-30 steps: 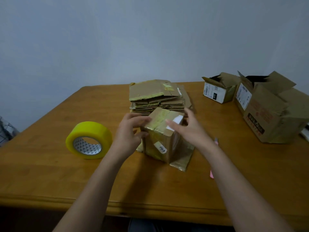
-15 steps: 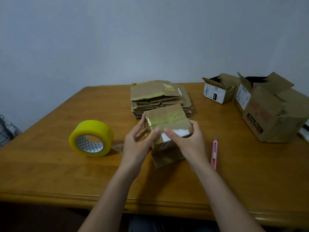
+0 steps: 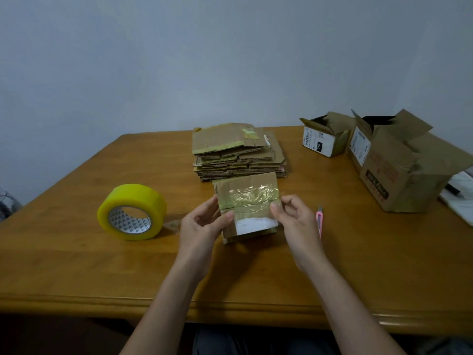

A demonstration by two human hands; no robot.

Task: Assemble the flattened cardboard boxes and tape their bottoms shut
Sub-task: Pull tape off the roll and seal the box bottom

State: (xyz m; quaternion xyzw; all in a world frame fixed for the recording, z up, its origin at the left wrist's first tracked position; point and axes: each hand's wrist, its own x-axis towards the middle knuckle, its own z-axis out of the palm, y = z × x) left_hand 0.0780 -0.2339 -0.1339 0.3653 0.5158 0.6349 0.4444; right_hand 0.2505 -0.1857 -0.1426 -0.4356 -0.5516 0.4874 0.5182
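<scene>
A small assembled cardboard box [image 3: 247, 201] is held just above the table, its taped face turned toward me, with shiny tape and a white label on it. My left hand [image 3: 202, 226] grips its left side, thumb on the front face. My right hand [image 3: 294, 219] grips its right side, thumb on the taped face. Behind it lies a stack of flattened cardboard boxes [image 3: 235, 152]. A yellow tape roll [image 3: 131, 211] stands on its edge to the left. A pink utility knife [image 3: 319, 221] lies right of my right hand, partly hidden by it.
Two assembled boxes with open flaps stand at the back right: a small one [image 3: 323, 139] and a larger one [image 3: 399, 165]. White papers [image 3: 460, 201] lie at the far right edge. The wooden table [image 3: 76, 265] has a raised front rim.
The small box has been turned in both hands so its taped face now points up and toward me. Both hands shifted from its top to its sides.
</scene>
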